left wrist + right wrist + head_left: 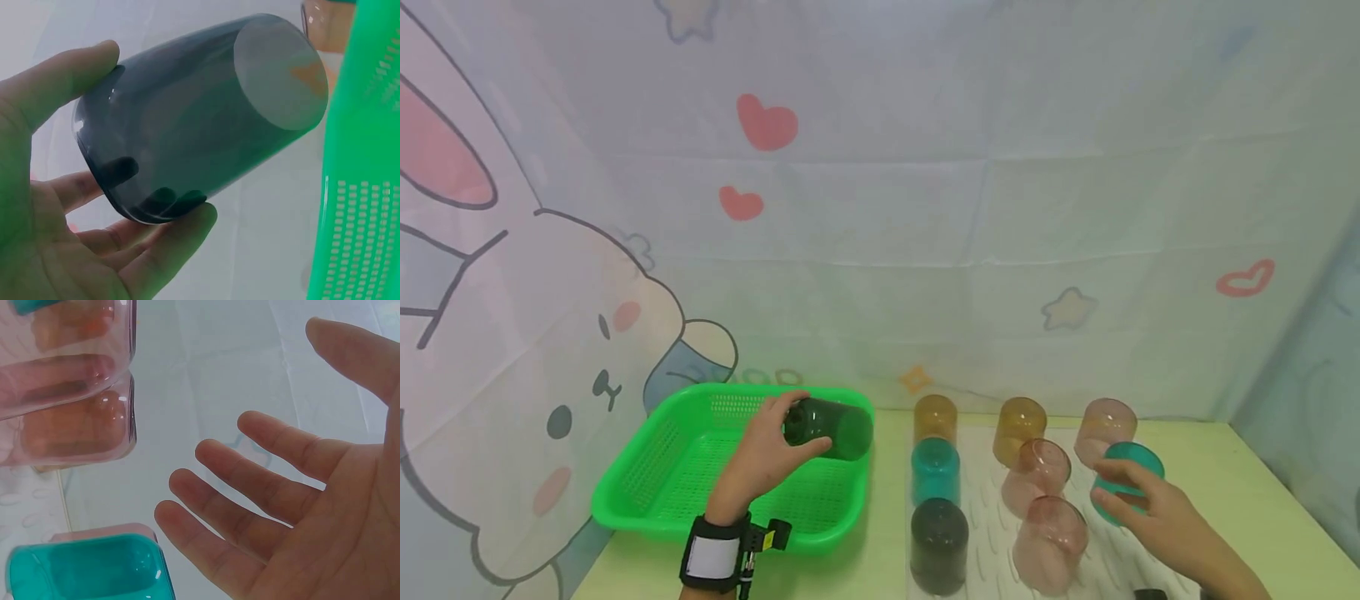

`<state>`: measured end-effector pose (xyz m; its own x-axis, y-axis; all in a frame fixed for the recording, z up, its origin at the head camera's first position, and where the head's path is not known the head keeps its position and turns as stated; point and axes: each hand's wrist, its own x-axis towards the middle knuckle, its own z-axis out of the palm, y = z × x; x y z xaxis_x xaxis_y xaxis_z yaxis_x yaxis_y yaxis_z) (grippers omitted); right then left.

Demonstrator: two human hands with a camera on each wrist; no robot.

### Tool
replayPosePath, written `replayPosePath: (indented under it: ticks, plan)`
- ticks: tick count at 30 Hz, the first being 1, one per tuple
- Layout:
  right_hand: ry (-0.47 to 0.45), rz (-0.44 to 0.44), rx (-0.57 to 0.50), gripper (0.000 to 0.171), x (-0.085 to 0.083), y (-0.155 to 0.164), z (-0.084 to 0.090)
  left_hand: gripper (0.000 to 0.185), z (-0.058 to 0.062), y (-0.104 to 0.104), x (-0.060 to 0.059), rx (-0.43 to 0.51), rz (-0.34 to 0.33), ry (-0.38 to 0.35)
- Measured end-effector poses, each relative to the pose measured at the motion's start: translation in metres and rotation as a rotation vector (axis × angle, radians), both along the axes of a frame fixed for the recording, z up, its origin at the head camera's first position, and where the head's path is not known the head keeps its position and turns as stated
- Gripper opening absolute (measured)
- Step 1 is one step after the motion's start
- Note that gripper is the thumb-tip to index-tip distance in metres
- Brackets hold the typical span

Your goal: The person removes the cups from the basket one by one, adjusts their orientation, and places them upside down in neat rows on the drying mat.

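Observation:
My left hand (766,454) grips a dark smoky cup (833,428) lying on its side in the air above the right part of the green basket (647,508). In the left wrist view the thumb and fingers (169,240) curl around the dark cup (206,112) near its rim, with its flat bottom pointing away. My right hand (1153,512) is spread beside a teal cup (1131,465) at the right of the white mat (988,508). In the right wrist view the right hand's fingers (250,506) are straight, a little apart from the teal cup (87,572).
Upside-down cups stand in rows on the mat: two amber (935,417) (1019,425), a teal (935,471), a dark (937,546) and three pink ones (1105,423) (1039,473) (1051,542). A cartoon cloth backdrop (880,208) closes the back and sides.

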<state>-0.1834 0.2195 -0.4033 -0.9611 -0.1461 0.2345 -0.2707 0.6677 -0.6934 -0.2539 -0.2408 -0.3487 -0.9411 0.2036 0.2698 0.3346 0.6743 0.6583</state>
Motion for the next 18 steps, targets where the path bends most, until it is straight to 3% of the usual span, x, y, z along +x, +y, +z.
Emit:
replayPosePath:
  ticks: [4, 12, 18]
  plan:
    - [0.005, -0.013, 0.014, 0.036, -0.001, 0.000, 0.000, 0.070, -0.005, 0.011, 0.005, 0.096, 0.010, 0.023]
    - [0.013, -0.022, 0.014, 0.037, 0.001, 0.001, 0.002, 0.067, -0.015, 0.039, 0.011, 0.308, -0.068, 0.011]
    - [0.090, -0.016, 0.006, 0.035, 0.001, -0.005, 0.004, 0.067, -0.014, 0.060, 0.016, 0.401, -0.120, -0.005]
